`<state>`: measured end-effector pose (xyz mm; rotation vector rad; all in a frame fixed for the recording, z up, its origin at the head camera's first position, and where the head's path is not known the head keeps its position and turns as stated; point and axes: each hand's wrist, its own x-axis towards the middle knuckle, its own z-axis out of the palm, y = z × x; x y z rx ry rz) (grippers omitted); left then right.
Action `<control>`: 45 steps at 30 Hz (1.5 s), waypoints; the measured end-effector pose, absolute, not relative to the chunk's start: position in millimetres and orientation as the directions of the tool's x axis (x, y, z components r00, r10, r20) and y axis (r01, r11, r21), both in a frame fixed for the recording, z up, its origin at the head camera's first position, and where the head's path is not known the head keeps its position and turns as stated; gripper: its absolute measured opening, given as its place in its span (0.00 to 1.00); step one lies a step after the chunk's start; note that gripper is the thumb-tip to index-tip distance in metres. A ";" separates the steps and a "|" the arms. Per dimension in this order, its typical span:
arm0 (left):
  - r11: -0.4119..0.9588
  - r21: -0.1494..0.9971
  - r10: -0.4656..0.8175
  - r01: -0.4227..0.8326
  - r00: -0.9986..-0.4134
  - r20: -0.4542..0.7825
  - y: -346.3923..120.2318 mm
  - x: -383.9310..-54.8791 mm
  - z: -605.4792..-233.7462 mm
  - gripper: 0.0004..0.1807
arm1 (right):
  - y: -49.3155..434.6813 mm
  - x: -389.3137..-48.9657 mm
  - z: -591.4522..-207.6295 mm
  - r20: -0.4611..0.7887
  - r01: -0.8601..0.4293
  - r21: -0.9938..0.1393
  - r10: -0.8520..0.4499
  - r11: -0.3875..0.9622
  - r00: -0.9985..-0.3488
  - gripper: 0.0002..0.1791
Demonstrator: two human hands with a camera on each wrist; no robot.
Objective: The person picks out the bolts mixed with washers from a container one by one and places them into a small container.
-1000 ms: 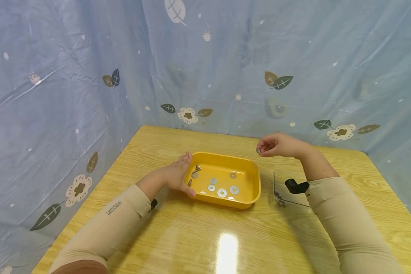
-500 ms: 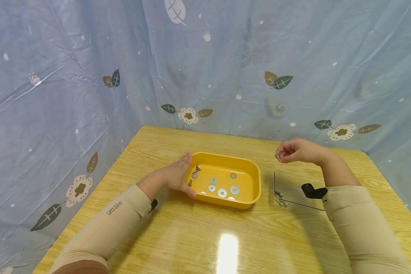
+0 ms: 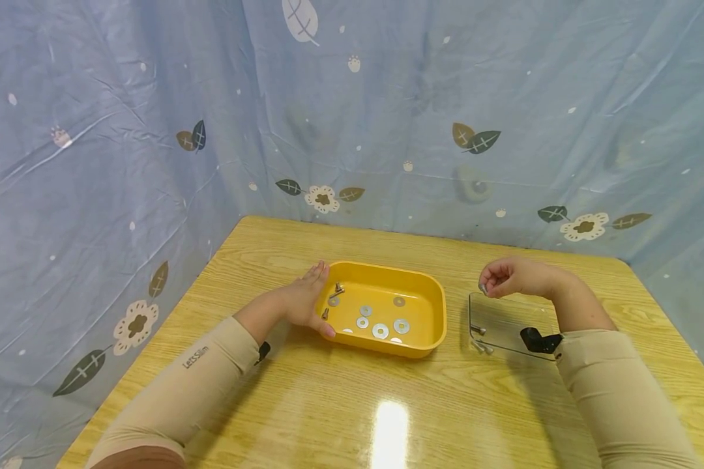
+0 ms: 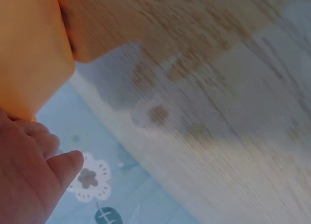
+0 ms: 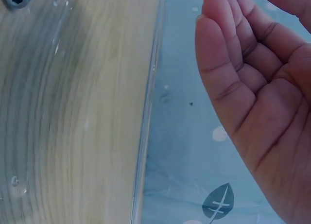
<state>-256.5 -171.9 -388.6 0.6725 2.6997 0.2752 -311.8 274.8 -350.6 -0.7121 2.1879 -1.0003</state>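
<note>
My left hand point(image 3: 305, 301) rests against the left end of a yellow tray point(image 3: 428, 352), its fingers fairly straight and the thumb at the near rim. In the left wrist view the fingers touch the tray's wall point(image 4: 36, 49). Flat metal washers point(image 3: 380, 331) lie across the tray's floor, and a few screws point(image 3: 325, 313) sit at its left end. My right hand point(image 3: 519, 277) pinches a small silver screw point(image 3: 483, 288) between thumb and fingertips, above the far left corner of a clear box point(image 3: 513, 309). Several socket-head screws point(image 3: 478, 330) lie at that box's left end.
Both containers stand on a wood-grain table point(image 3: 305, 404), the clear box just right of the yellow tray with a narrow gap. A blue patterned curtain point(image 3: 387, 163) hangs behind the table and along its left side.
My right hand has moved right and then down toward the clear box, still pinching the screw. My left hand and the yellow tray have stayed in place.
</note>
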 end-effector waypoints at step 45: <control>0.875 0.276 0.472 0.398 -0.828 -0.303 -170.0 -253.2 -381.6 0.76 | 269.3 -317.9 -347.5 -0.382 -0.179 -0.739 -0.622 0.649 -0.683 0.16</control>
